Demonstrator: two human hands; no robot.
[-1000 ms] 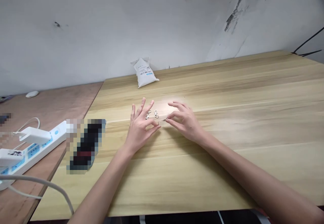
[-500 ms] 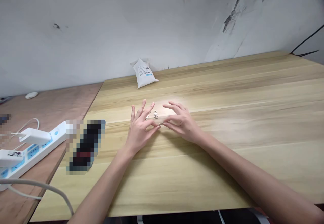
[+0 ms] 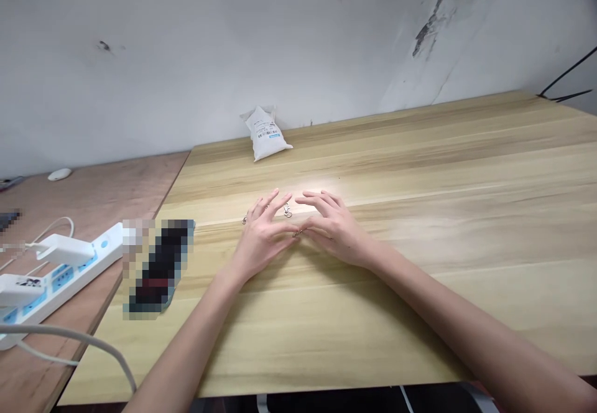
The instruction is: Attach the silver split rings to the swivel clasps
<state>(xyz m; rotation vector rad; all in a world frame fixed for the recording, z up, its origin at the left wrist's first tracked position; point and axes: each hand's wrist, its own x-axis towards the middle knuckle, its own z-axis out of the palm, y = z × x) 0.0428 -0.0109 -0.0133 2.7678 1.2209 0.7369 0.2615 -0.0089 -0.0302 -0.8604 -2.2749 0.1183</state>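
The left hand [image 3: 263,237] and right hand [image 3: 336,232] face each other palm-down, fingers curved and loosely spread, with their fingertips converging. A small metal clasp [image 3: 296,233] sits right between the two hands, at the tips of the thumbs and forefingers; whether either hand is pinching it, I cannot tell. Just beyond the gap between the hands lies a silver swivel clasp [image 3: 288,211] on the wood, and a small metal ring [image 3: 244,218] lies just outside the left hand's fingers.

Both forearms rest low over a pale wooden table [image 3: 433,301]. Well ahead of the hands, a white barcoded packet [image 3: 265,134] leans against a scuffed white wall [image 3: 233,46]. Left of the left hand lies a pixel-blurred dark object [image 3: 161,270], and beyond it, on a lower plywood table [image 3: 97,195], a white power strip [image 3: 100,250] holds white plugs.
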